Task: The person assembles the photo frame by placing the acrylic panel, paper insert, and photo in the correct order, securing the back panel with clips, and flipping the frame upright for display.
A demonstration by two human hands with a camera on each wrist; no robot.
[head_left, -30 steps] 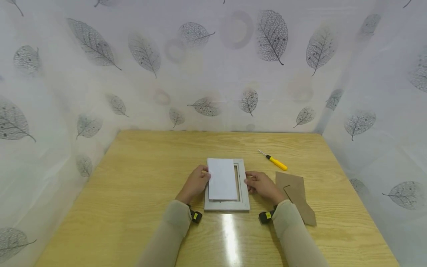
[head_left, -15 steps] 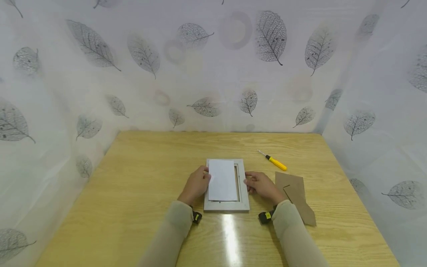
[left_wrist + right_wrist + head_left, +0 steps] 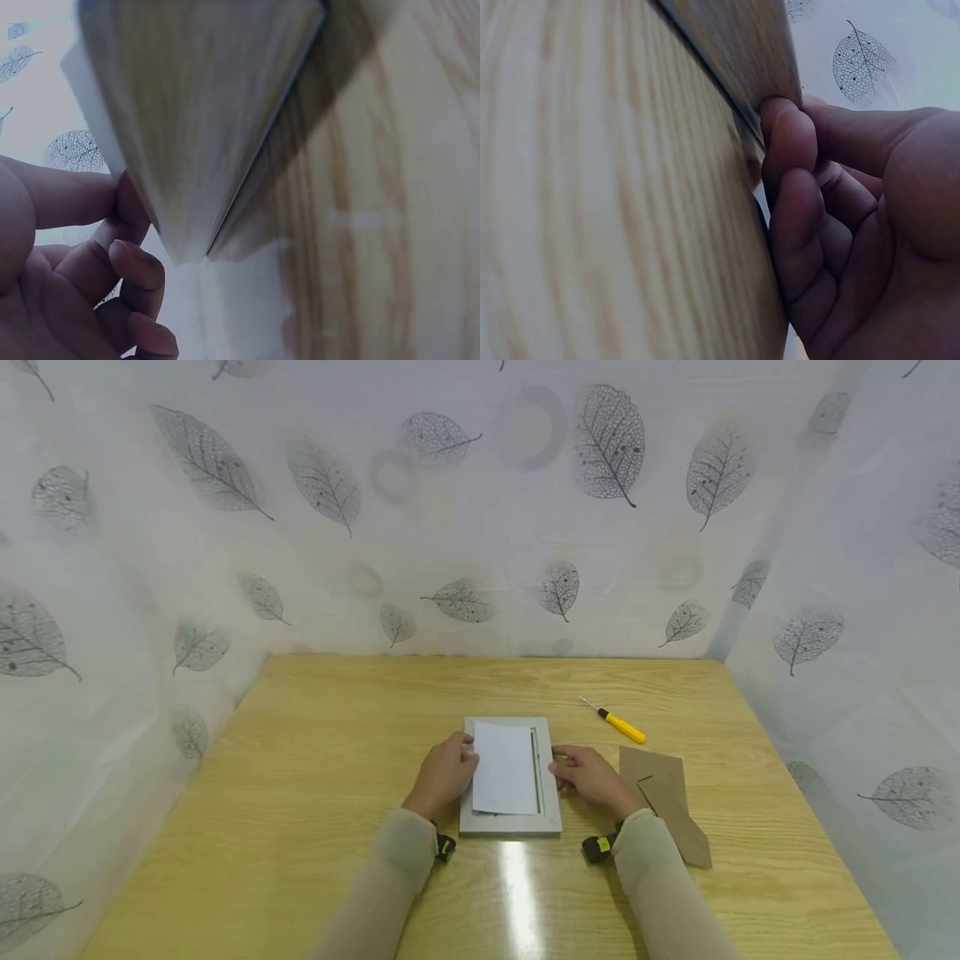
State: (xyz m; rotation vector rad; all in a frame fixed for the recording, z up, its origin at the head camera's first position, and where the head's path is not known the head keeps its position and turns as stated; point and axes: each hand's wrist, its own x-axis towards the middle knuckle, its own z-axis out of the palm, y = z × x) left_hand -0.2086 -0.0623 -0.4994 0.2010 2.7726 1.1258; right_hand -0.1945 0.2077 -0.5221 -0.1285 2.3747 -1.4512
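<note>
A white photo frame [image 3: 510, 825] lies flat on the wooden table, with a white rectangular sheet [image 3: 504, 768] over most of its opening. Along the sheet's right side a narrow strip of the opening shows. My left hand [image 3: 442, 777] pinches the sheet's left edge between thumb and fingers. In the left wrist view the sheet [image 3: 94, 109] sticks up past the frame's side [image 3: 195, 112]. My right hand [image 3: 592, 778] grips the frame's right edge. The right wrist view shows its thumb on top and curled fingers [image 3: 795, 142] against the frame's side [image 3: 742, 52].
A yellow-handled screwdriver [image 3: 624, 727] lies behind my right hand. Brown cardboard pieces [image 3: 660, 768], one with a slanted cut end, lie right of that hand. Leaf-printed sheeting [image 3: 480, 527] surrounds the table's [image 3: 337, 718] back and sides.
The white sheet has shifted slightly right and toward me, narrowing the visible strip of the opening. My left hand moved right with it. The right hand and frame stayed in place.
</note>
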